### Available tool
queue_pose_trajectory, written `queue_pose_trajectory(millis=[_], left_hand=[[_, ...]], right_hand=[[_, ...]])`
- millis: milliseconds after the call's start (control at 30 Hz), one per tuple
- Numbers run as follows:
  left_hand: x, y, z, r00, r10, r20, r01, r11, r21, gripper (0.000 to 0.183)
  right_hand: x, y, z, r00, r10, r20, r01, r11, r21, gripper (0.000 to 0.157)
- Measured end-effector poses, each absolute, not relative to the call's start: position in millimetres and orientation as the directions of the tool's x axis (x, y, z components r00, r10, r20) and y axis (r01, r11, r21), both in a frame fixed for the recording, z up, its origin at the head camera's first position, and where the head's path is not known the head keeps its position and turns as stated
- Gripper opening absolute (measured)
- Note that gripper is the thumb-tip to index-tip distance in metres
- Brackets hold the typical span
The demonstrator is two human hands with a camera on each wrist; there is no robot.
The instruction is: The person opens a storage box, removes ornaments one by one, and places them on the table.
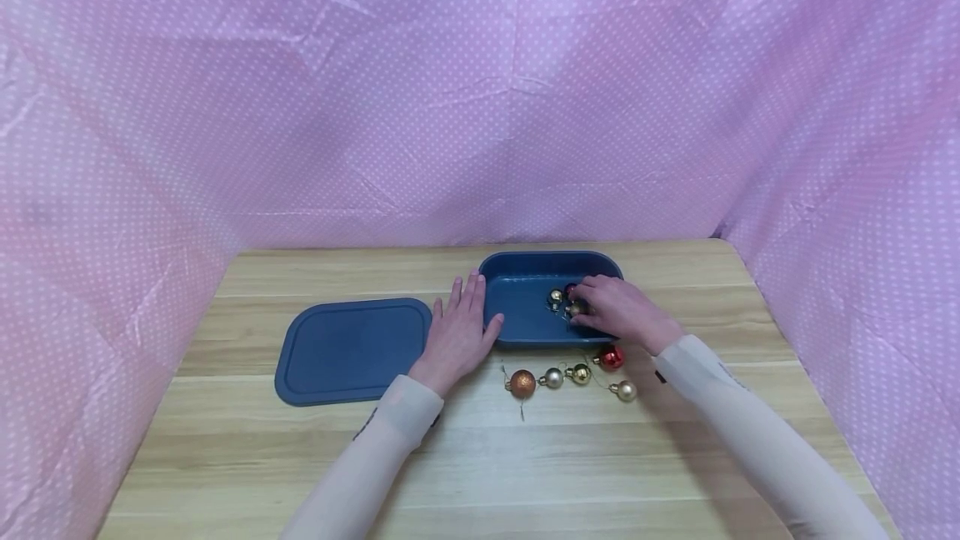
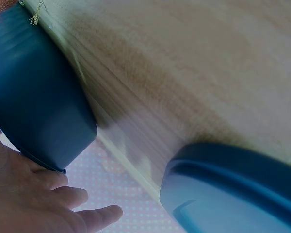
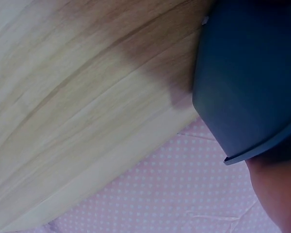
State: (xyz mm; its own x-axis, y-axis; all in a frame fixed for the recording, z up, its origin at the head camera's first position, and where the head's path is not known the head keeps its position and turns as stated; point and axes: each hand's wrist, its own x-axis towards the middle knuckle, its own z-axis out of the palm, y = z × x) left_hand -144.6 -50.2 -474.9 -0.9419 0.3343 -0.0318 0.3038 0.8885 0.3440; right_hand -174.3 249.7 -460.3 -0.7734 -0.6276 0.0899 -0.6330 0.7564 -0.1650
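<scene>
A small gold bauble (image 1: 576, 310) is pinched between the thumb and fingers of the right hand (image 1: 618, 307), whose grip is held inside the right half of an open blue box (image 1: 516, 307). Just beside it on the box floor, a shiny gold-toned bauble (image 1: 555, 296) and a dark purple bauble (image 1: 570, 290), the latter partly covered by the fingers, are seen. The box, smooth-walled and rounded at the corners, is touched at its left end by the left hand (image 1: 459, 338), its grip released and its fingers stretched out.

In front of the box, five more are scattered across the wood-grained desk (image 1: 495, 473): a copper bauble (image 1: 522, 383) with a rough, glittery skin, a satin silvery bauble (image 1: 552, 378), a glossy yellow-gold bauble (image 1: 579, 373), a mirror-bright red bauble (image 1: 611, 357) and a pearly champagne bauble (image 1: 626, 391). To the left, a flat, rounded blue lid (image 1: 356, 348) is laid. The desk is enclosed by creased pink cloth (image 1: 510, 132) printed with white dots.

From the left wrist, the box's tapering outer wall and the lid's thick, grooved edge are revealed. From the right wrist, the projecting rim and a tiny pale mark (image 3: 205, 20) are shown; the pinch is caught in the head view alone.
</scene>
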Motion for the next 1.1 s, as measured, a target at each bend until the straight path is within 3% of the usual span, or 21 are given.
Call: queue_pose_trajectory(millis=[500,1100], left_hand=[[-142.9,-49.7,-472.9,-0.944,0.327,-0.054,0.291,0.895,0.340,0.076],[-142.7,-49.4,-473.0,-0.945,0.323,-0.053,0.286,0.893,0.347,0.076]], right_hand=[[-177.1,248.1,-462.5,-0.768,-0.638,0.056,-0.634,0.745,-0.205,0.026],[-169.1,248.8,-449.0,-0.774,-0.602,0.198,-0.631,0.706,-0.322,0.023]])
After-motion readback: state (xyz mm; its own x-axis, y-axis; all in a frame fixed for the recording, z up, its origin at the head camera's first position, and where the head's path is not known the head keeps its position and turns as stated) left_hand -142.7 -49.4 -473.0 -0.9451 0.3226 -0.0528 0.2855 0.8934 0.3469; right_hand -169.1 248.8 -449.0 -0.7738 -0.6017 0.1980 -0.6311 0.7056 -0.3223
